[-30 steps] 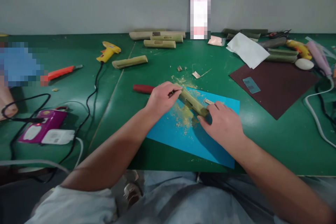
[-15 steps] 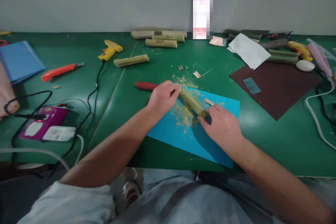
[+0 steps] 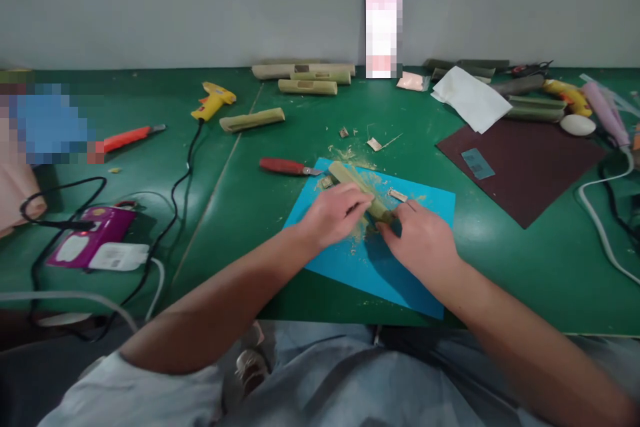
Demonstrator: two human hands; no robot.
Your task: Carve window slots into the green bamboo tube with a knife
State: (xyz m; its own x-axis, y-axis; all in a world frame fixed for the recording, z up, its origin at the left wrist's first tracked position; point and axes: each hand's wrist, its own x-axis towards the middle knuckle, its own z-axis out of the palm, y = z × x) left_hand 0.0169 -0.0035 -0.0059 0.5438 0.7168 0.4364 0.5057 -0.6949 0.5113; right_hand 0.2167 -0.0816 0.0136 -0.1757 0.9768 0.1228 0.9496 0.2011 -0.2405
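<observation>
A pale green bamboo tube (image 3: 345, 177) lies slanted over a blue sheet (image 3: 400, 287). Around its near end, my right hand (image 3: 425, 237) is closed, thumb and fingers on either side. My left hand (image 3: 335, 213) is over the tube's middle, fingers curled together with the tips against it; whatever they pinch is hidden. Shavings and pale dust (image 3: 357, 230) are scattered on the sheet. A red-handled knife (image 3: 285, 166) rests left of the tube's far end, its blade at the sheet's edge. A small bamboo chip (image 3: 397, 195) lies right of the tube.
More bamboo tubes (image 3: 307, 87) lie at the back, and one tube (image 3: 253, 120) lies nearer. Left are a yellow glue gun (image 3: 215, 101), an orange cutter (image 3: 127, 139) and a purple power strip (image 3: 95, 233) with cords. Right are a dark brown sheet (image 3: 525, 173) and white paper (image 3: 473, 99).
My left hand has slid from the tube's far end towards my right hand, uncovering that end and the knife's blade. My right hand keeps its grip, and the view has shifted slightly.
</observation>
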